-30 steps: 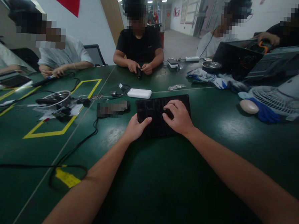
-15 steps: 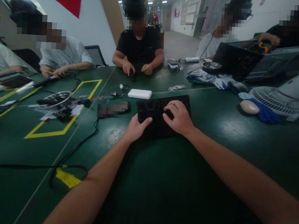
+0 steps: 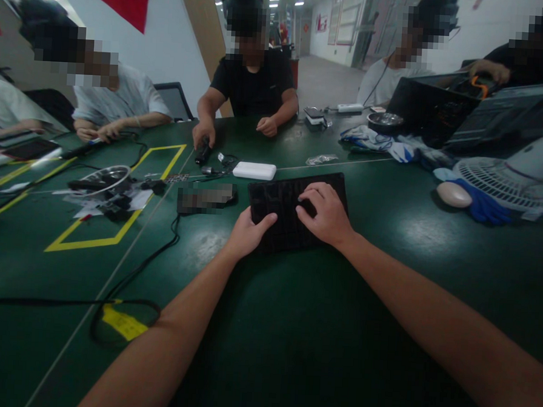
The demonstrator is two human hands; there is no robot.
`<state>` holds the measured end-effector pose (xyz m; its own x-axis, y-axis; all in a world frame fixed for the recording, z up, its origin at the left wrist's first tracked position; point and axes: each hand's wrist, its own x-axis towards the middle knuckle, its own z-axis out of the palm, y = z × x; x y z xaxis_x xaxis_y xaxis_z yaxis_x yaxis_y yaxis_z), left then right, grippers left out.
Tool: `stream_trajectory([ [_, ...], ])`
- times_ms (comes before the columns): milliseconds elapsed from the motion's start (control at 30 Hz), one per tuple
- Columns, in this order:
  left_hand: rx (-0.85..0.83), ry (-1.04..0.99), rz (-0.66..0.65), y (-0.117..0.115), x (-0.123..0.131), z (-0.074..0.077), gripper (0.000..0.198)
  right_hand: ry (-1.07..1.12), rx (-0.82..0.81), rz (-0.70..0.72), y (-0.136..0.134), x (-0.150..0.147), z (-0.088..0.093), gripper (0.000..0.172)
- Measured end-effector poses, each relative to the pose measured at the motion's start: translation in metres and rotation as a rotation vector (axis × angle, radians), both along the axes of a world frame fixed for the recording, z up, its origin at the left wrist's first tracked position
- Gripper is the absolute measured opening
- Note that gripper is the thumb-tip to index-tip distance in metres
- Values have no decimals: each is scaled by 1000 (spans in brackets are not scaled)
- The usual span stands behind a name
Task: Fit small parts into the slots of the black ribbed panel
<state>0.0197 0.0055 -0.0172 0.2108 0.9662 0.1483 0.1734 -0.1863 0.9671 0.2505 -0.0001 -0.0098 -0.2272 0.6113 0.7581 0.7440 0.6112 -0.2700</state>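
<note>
A flat black rectangular tray [image 3: 281, 195] with faint raised ridges or compartments lies in front of me on the green table. My left hand [image 3: 248, 231] is closed on its left edge, thumb on top and the other fingers mostly hidden. Over the tray's right half, my right hand [image 3: 326, 213] is curled, with thumb and fingertips drawn together. What sits between those fingertips, if anything, is too small and dark to make out. A white power bank [image 3: 254, 170] lies just beyond the tray, and a black device with a blurred face [image 3: 207, 198] to its left.
A metal bowl [image 3: 104, 179] stands among scraps at left, inside yellow tape [image 3: 115, 242]. A black cable [image 3: 135, 274] runs near my left forearm. At right are a white fan [image 3: 495, 179], an oval beige object [image 3: 454, 194] and a blue glove [image 3: 492, 209]. A co-worker's hand [image 3: 205, 134] is opposite.
The co-worker opposite has moved one hand leftward and toward me with a small black object, setting it near the cables. My hands and the tray look the same.
</note>
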Motion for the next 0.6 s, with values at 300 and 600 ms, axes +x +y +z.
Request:
stream_trajectory([
  [300, -19, -8, 0, 0, 1, 0, 59, -10, 11, -3, 1, 0, -2, 15],
  [600, -12, -8, -5, 0, 1, 0, 58, -3, -8, 4, 0, 0, 0, 15],
])
